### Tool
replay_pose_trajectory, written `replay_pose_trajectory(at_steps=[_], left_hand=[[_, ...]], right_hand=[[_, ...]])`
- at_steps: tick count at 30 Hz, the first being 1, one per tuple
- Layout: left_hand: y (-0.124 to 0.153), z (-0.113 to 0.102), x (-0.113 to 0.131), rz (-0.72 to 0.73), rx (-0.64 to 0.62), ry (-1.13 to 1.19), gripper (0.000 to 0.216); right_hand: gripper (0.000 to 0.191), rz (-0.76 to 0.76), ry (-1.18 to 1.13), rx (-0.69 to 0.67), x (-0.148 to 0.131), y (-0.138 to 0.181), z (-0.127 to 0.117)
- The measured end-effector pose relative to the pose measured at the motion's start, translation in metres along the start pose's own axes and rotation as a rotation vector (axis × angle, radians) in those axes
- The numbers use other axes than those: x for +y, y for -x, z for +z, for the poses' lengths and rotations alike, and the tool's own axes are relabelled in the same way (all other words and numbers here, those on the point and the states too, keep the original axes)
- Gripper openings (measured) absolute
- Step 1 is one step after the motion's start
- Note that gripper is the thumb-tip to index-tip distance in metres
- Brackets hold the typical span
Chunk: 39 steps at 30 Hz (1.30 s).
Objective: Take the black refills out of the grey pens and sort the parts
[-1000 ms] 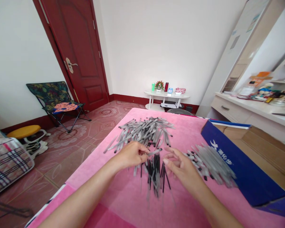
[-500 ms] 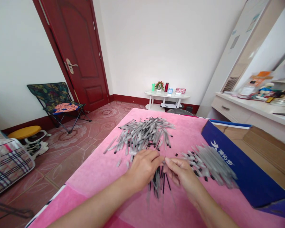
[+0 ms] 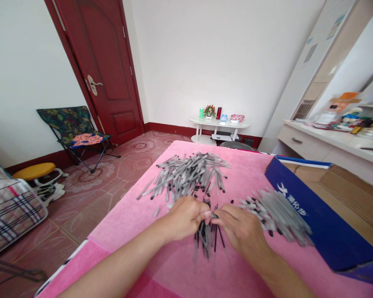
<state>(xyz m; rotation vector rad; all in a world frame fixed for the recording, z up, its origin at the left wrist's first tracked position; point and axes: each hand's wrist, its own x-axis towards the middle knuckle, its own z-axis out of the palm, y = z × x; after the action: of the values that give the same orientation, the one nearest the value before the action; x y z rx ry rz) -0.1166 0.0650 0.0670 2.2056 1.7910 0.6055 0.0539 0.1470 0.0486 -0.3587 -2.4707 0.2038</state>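
From my remote seat, I see the pink-covered table point(image 3: 118, 244) filling the lower middle of the frame. The blue box point(image 3: 323, 231) stands at lower right, its open top showing bare cardboard inside. Just above centre-bottom, a loose pile of grey pen tubes point(image 3: 186, 171) lies crisscrossed; near the box, a row of clear tubes point(image 3: 281, 215) lies roughly side by side. My left hand point(image 3: 186, 217) and right hand point(image 3: 240, 225) meet at lower centre, each narrowed to a pinch on a short grey pen piece point(image 3: 215, 215) held between them. Directly beneath spreads a bunch of thin black refills point(image 3: 206, 242). Left of these, a small clear cap point(image 3: 157, 211) rests on the cloth.
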Motion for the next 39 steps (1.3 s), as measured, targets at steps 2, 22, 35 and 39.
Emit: replay_pose_trajectory(at_steps=[2,22,35,39], left_hand=[[0.001,0.001,0.000,-0.012,0.008,-0.064,0.027],[0.002,0.001,0.007,0.000,0.013,-0.234,0.019],[0.001,0.004,0.004,-0.013,0.050,-0.140,0.030],[0.000,0.002,0.002,-0.029,0.065,-0.141,0.030]], right_hand=[[0.020,0.077,-0.125,0.018,0.000,-0.001,0.002],[0.020,0.274,-0.340,0.000,-0.001,-0.007,-0.005],[0.020,0.141,-0.288,0.039,-0.007,-0.007,-0.008],[0.012,0.236,-0.326,0.051,-0.008,-0.007,-0.006]])
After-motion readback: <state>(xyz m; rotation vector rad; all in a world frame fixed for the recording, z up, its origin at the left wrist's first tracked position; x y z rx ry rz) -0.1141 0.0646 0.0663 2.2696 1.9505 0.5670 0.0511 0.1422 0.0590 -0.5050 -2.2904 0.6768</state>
